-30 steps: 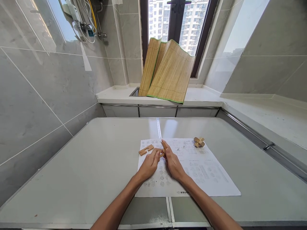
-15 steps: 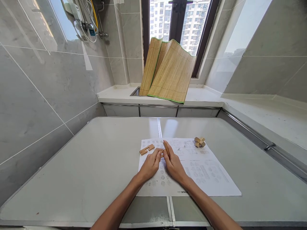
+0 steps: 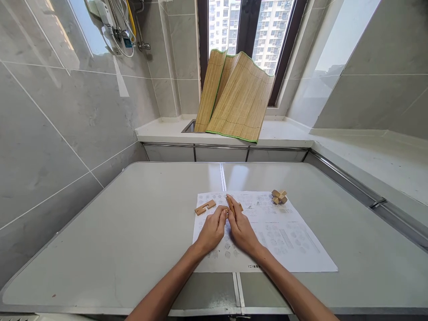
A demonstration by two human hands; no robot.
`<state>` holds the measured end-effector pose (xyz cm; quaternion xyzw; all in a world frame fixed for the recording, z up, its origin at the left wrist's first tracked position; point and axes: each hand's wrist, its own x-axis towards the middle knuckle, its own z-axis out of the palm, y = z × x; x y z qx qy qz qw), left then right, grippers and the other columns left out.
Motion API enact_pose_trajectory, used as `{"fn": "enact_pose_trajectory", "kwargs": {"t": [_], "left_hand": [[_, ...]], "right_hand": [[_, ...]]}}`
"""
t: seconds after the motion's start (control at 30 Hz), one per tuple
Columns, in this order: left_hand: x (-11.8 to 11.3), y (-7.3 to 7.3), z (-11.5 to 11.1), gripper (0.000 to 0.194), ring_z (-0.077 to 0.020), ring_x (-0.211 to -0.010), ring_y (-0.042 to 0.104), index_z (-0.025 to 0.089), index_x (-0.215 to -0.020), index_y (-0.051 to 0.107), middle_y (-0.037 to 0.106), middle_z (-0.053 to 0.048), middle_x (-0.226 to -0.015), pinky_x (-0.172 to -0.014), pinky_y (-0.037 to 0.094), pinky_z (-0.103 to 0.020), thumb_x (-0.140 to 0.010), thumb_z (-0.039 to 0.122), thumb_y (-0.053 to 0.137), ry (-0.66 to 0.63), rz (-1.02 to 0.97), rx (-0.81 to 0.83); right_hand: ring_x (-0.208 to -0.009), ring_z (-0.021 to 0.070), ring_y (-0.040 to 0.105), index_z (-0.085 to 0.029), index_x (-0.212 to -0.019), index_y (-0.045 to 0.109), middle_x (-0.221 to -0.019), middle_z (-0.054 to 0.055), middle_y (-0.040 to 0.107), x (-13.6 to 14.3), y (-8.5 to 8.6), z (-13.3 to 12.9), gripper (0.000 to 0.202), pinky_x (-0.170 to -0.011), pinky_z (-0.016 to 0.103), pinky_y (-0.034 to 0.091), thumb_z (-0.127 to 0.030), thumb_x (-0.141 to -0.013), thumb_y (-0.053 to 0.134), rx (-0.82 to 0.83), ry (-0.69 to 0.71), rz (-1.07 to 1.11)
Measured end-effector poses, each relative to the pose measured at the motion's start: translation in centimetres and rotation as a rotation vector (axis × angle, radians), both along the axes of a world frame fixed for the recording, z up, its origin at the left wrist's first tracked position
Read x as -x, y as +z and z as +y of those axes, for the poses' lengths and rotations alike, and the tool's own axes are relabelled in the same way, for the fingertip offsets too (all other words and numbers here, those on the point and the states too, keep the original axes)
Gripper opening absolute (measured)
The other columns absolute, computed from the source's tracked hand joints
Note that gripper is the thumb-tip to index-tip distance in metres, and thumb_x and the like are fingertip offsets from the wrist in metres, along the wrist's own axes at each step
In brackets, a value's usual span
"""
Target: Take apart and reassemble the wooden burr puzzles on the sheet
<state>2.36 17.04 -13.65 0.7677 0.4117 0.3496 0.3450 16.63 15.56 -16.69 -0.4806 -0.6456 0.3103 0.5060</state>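
Note:
My left hand [image 3: 211, 228] is closed in a pinch, thumb and forefinger on the near end of a small wooden puzzle piece. Against it, my right hand [image 3: 243, 229] is closed around wooden puzzle pieces [image 3: 229, 204], its fingers stretched along them. One wooden end [image 3: 240, 207] pokes out on the right side of my right fingers. The fingers hide how the held pieces fit together. Just left of my hands, a flat notched wooden piece [image 3: 205, 207] lies on a printed sheet [image 3: 301, 249]. An assembled wooden burr puzzle [image 3: 279, 196] sits at the sheet's far right corner.
Beneath the sheet is a pale glossy table [image 3: 100, 240] with a seam down its middle. Behind it, a bamboo mat [image 3: 240, 102] leans against the window on a white ledge [image 3: 167, 129]. Tiled walls flank the table, and shower fittings [image 3: 120, 31] hang at upper left.
A wooden end now shows to the right of my right fingers, where none showed before. The wood between my hands has shifted slightly; the pieces on the sheet have stayed put.

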Motion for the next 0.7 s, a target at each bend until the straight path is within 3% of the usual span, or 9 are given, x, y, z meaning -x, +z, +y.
{"fn": "enact_pose_trajectory", "kwargs": {"t": [0.6,0.7], "left_hand": [[0.6,0.4,0.7,0.033,-0.0170,-0.068,0.051,0.021,-0.099,0.056,0.053,0.002,-0.072,-0.067,0.038,-0.030,-0.108,0.039,0.029,-0.046,0.002,0.023],[0.6,0.2,0.8,0.034,-0.0173,-0.069,0.051,0.021,-0.098,0.056,0.054,0.001,-0.073,-0.067,0.038,-0.030,-0.108,0.040,0.029,-0.034,-0.008,0.023]], "right_hand": [[-0.150,0.0224,0.036,-0.034,-0.159,0.031,-0.162,0.003,0.041,-0.9,0.6,0.5,0.053,-0.122,0.047,0.031,-0.048,-0.107,0.034,0.039,0.098,0.051],[-0.139,0.0252,0.050,-0.034,-0.159,0.031,-0.154,0.006,0.051,-1.1,0.8,0.4,0.055,-0.114,0.045,0.042,-0.051,-0.106,0.037,0.063,0.101,0.065]]}}
